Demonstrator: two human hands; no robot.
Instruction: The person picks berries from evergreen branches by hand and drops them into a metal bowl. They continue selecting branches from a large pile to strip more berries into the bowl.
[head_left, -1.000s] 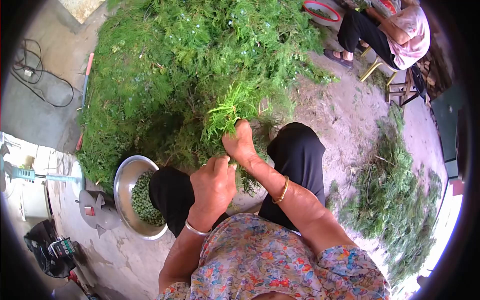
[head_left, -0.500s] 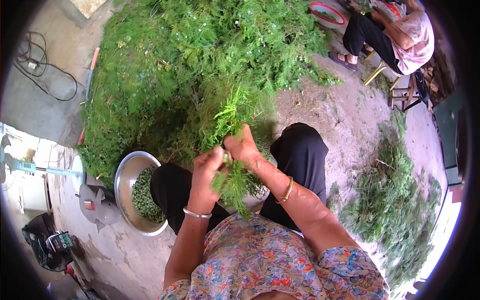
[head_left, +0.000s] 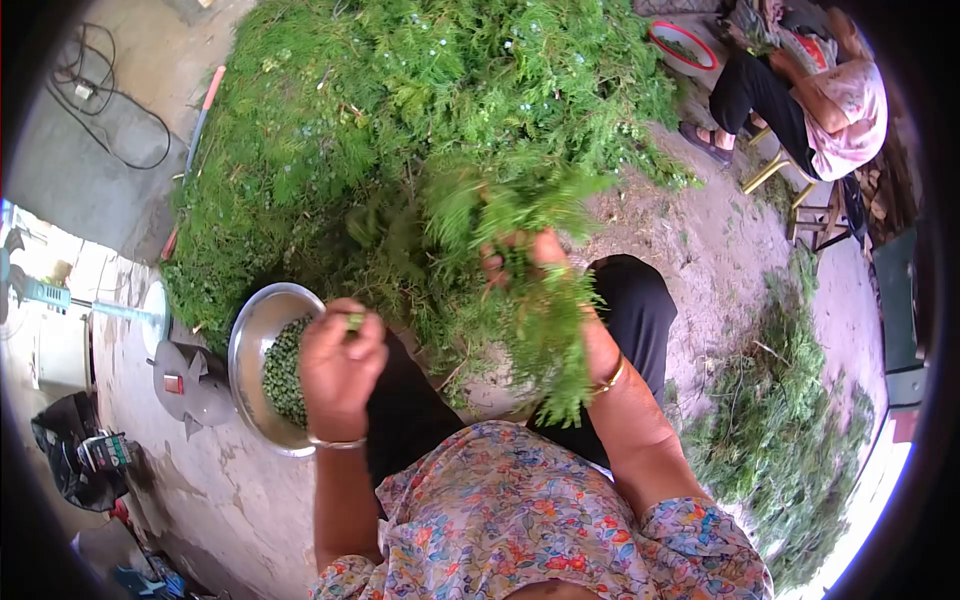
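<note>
My left hand (head_left: 340, 368) is closed, fingertips pinched round a small green cone (head_left: 354, 322). It is beside the right rim of a metal bowl (head_left: 243, 345), which holds many green cones (head_left: 283, 375). In front of my knees, my right hand (head_left: 547, 252) grips a leafy evergreen sprig (head_left: 550, 350). Its foliage hides part of the fingers and is blurred by motion. Just beyond lies a large heap of cut evergreen branches (head_left: 420, 110).
Another person (head_left: 840, 110) sits on a stool at the upper right, near a red-rimmed basin (head_left: 683, 45). More cut greenery (head_left: 770, 430) lies on the floor at right. A fan (head_left: 155, 318) stands at left, and a cable (head_left: 110, 110) lies at upper left.
My left hand has parted from the sprig and moved left toward the bowl with a green cone. My right hand has moved slightly right and up, still holding the sprig.
</note>
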